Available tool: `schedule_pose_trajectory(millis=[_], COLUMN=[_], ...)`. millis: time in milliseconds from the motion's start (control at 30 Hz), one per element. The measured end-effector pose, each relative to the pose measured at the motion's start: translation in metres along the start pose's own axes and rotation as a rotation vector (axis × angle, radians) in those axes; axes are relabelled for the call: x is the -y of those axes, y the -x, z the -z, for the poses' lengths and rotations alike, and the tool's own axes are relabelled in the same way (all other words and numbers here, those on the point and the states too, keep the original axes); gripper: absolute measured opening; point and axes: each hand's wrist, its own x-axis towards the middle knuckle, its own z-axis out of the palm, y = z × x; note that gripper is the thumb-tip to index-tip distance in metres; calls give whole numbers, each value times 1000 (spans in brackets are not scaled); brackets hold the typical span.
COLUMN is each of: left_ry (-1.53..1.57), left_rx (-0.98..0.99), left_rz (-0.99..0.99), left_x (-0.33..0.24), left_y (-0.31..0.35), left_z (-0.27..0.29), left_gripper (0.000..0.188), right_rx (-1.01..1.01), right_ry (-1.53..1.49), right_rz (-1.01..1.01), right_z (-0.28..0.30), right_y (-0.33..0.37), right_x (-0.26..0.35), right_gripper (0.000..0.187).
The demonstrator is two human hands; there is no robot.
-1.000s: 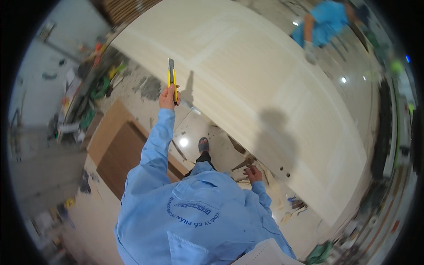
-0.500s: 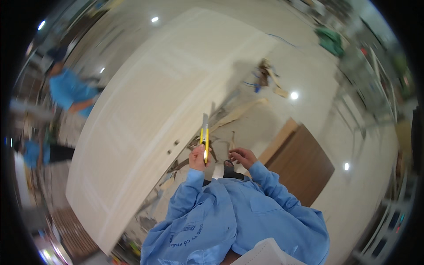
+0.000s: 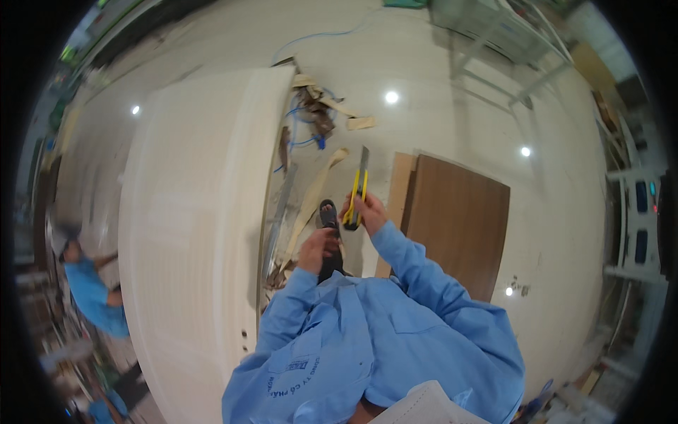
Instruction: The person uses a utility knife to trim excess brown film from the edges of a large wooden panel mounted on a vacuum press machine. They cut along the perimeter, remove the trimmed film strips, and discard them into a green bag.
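Note:
A yellow utility knife [image 3: 357,191] with its long blade slid out points away from me. My right hand [image 3: 366,211] is closed around its handle. Just to the left and nearer, my left hand [image 3: 318,249] has loosely bent fingers, and I see nothing in it; slight blur softens the fingertips. Left of both hands lies a large pale panel [image 3: 191,205] with small dark holes near its right edge. To the right, a brown wood-grain board [image 3: 455,226] rests over a lighter board [image 3: 397,205].
Tan and brown scrap strips [image 3: 314,109] litter the floor beyond my foot [image 3: 327,210], with a blue hose [image 3: 321,33] among them. A co-worker in blue [image 3: 95,293] bends at the panel's far left side. Metal frames [image 3: 512,92] stand at the far right.
The utility knife has passed from my left hand to my right. My view has turned to the right, so the panel now runs nearly straight ahead on the left.

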Motion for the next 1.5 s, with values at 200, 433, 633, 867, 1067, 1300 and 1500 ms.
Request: schedule_pose_trajectory(millis=[200, 433, 633, 867, 1067, 1300, 1500], left_ry=[5, -203, -413, -43, -768, -998, -1121], left_rx=[-193, -41, 313, 563, 316, 477, 657], left_rz=[24, -71, 13, 799, 666, 687, 625], left_x=[-39, -134, -160, -145, -122, -112, -129], left_y=[-127, -317, -539, -775, -885, -1006, -1128], left_z=[75, 52, -43, -134, -256, -477, -672], left_gripper=[38, 33, 29, 21, 30, 29, 29], right_rx=[-450, -683, -1143, -1374, -1480, -1381, -1706], right_ry=[-164, 19, -141, -214, 20, 266, -13], right_rz=[-17, 181, 94, -1105, -824, -430, -557], right_z=[116, 215, 369, 454, 568, 763, 840], right_y=[-149, -187, -193, -137, -212, -275, -270], right_x=[83, 175, 40, -91, 65, 291, 333], right_gripper=[41, 42, 33, 44, 51, 41, 33])
